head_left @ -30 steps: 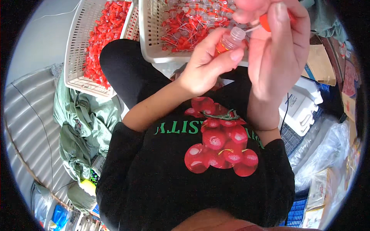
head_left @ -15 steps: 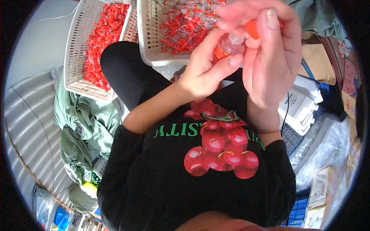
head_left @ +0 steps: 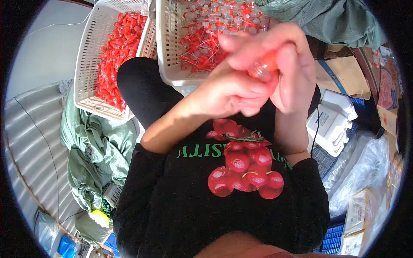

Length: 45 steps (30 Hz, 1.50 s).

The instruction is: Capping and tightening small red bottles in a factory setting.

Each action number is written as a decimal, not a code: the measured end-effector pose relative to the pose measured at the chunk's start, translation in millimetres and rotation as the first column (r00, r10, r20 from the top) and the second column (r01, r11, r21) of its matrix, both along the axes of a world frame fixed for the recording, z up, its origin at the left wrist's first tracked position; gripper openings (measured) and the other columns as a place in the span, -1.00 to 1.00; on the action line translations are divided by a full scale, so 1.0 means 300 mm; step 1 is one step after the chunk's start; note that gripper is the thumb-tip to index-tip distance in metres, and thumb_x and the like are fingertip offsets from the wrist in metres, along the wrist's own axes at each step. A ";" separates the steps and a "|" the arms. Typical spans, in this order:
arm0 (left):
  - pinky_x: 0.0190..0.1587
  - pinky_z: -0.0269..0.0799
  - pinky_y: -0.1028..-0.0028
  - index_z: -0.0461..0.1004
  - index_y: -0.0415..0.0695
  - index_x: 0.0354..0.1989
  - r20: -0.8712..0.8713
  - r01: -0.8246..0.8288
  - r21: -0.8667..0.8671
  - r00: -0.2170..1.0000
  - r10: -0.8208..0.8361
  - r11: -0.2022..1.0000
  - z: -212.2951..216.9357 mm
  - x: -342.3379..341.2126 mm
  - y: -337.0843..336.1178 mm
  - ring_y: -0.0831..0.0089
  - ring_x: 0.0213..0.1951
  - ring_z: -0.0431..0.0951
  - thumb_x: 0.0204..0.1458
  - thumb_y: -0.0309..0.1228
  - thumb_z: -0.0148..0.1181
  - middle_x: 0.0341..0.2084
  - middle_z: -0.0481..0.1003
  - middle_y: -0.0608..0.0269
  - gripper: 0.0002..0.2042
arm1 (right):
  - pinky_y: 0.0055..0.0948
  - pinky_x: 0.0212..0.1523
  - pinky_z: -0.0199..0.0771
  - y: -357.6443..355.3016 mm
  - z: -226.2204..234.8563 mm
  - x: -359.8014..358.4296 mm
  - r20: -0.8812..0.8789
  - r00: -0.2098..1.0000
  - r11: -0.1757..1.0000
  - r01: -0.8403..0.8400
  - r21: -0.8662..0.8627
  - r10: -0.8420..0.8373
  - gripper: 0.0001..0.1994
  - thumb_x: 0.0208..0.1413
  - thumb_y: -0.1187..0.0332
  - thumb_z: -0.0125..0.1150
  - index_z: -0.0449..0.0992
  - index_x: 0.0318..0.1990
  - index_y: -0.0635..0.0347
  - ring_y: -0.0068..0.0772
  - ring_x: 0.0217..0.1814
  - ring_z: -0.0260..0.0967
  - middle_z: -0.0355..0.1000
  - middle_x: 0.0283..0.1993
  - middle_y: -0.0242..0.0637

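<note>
In front of my chest, above the white basket's near edge, my left hand (head_left: 230, 90) is wrapped round a small clear plastic bottle (head_left: 260, 72). My right hand (head_left: 294, 64) closes on the bottle's red cap (head_left: 270, 59) from the right, with its fingers bent over the top. Cap and bottle neck meet, but the fingers hide much of the joint. Beyond my hands, a white basket (head_left: 170, 71) holds clear bottles (head_left: 215, 16) at the back and red caps with thin white stems (head_left: 202, 53) nearer me.
Another white basket (head_left: 81, 64) to the left holds many red-capped pieces (head_left: 122, 51). My black-clad knee (head_left: 142, 81) lies between it and my hands. Green cloth (head_left: 99, 146) hangs at left. White jugs (head_left: 329, 122) and clear plastic sheeting (head_left: 359, 167) are on the right.
Both hands have come down and slightly left, still on the bottle and cap. The cap now sits closer to the bottle, and my right fingers have folded further over it.
</note>
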<state>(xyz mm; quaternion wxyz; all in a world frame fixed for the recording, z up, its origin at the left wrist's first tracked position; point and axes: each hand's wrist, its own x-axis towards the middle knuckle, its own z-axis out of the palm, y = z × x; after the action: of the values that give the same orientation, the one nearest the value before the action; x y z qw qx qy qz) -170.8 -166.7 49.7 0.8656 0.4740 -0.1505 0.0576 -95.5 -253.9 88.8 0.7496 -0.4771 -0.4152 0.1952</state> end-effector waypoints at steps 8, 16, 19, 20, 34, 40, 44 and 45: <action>-0.65 0.18 0.63 0.31 -0.29 -0.36 -0.086 0.027 -0.193 0.995 -0.045 0.981 -0.007 0.036 0.010 0.55 -0.70 0.30 -0.17 -0.44 0.06 -0.73 0.29 0.30 -0.79 | -0.50 -0.07 0.31 0.009 -0.008 0.027 -0.142 0.981 0.990 -0.128 0.055 0.135 -0.88 0.08 0.47 -0.11 0.32 -0.28 0.32 -0.34 -0.19 0.39 0.43 -0.34 -0.10; -0.62 0.28 0.55 0.33 -0.25 -0.41 -0.419 -0.088 -0.138 0.908 0.023 0.987 0.067 0.044 0.052 0.41 -0.65 0.40 -0.24 -0.48 0.17 -0.64 0.39 0.23 -0.79 | -0.68 -0.43 0.27 0.065 0.091 -0.008 -0.627 0.728 0.955 0.280 -0.094 -0.275 -0.85 0.13 0.43 -0.19 0.26 -0.22 0.31 -0.63 -0.51 0.23 0.38 -0.39 -0.13; -0.55 0.38 0.47 0.32 -0.26 -0.39 -0.369 -0.229 0.179 0.886 0.281 0.957 0.066 0.061 0.025 0.24 -0.57 0.49 -0.28 -0.43 0.22 -0.59 0.43 0.10 -0.72 | -0.53 -0.06 0.31 -0.013 -0.050 0.081 0.004 0.963 0.961 0.271 -0.057 -0.271 -0.78 -0.05 0.60 0.04 0.31 -0.19 0.37 -0.33 -0.10 0.35 0.39 -0.23 -0.04; -0.52 0.39 0.47 0.32 -0.28 -0.36 -0.184 -0.382 0.441 0.847 0.498 0.813 0.046 0.075 0.017 0.29 -0.56 0.49 -0.27 -0.43 0.22 -0.60 0.43 0.09 -0.71 | -0.53 -0.06 0.31 -0.019 -0.068 0.083 0.003 0.962 0.961 0.272 -0.057 -0.273 -0.78 -0.05 0.60 0.04 0.31 -0.19 0.37 -0.33 -0.10 0.35 0.39 -0.23 -0.04; -0.32 0.38 0.31 0.39 -0.29 -0.33 0.315 0.335 0.842 0.330 0.890 -0.422 -0.299 -0.464 0.916 0.20 -0.43 0.50 -0.19 -0.32 0.14 -0.50 0.48 -0.05 -0.70 | -0.58 -0.08 0.28 0.047 -0.315 0.225 0.038 0.941 0.886 0.330 -0.326 -0.336 -0.79 -0.01 0.53 0.08 0.34 -0.18 0.34 -0.55 -0.15 0.33 0.41 -0.22 -0.27; -0.22 0.35 0.21 0.33 -0.20 -0.17 0.259 0.090 0.920 0.590 0.765 -0.382 -0.219 -0.023 0.810 0.07 -0.27 0.47 -0.10 -0.30 0.00 -0.37 0.46 -0.07 -0.68 | -0.53 -0.21 0.36 -0.008 -0.551 0.410 0.244 0.943 0.761 0.327 -0.560 -0.226 -0.90 -0.07 0.48 0.13 0.42 -0.35 0.24 -0.43 -0.25 0.40 0.45 -0.30 -0.25; -0.25 0.38 0.18 0.44 -0.19 -0.29 -0.107 0.200 0.934 0.947 0.302 -0.296 -0.303 0.378 0.441 0.07 -0.25 0.46 -0.09 -0.46 -0.14 -0.29 0.43 -0.05 -0.76 | -0.42 -0.26 0.37 -0.020 -0.594 0.466 0.495 0.869 0.568 0.405 -0.716 0.004 -0.91 -0.07 0.43 0.10 0.43 -0.38 0.20 -0.28 -0.27 0.41 0.44 -0.34 -0.23; -0.25 0.39 0.17 0.45 -0.21 -0.31 -0.253 0.338 0.868 0.931 0.263 -0.364 -0.415 0.433 0.413 0.07 -0.23 0.47 -0.11 -0.46 -0.12 -0.30 0.45 -0.02 -0.77 | -0.37 -0.27 0.37 -0.006 -0.592 0.468 0.547 0.832 0.510 0.430 -0.745 0.099 -0.91 -0.07 0.41 0.08 0.43 -0.38 0.19 -0.22 -0.27 0.40 0.44 -0.35 -0.22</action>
<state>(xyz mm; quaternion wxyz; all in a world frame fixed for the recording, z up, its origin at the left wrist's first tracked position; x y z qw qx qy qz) -40.9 -42.9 -74.9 0.1005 0.9724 0.0131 -0.2103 44.8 -255.7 -88.7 0.2935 -0.8519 -0.4042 0.1573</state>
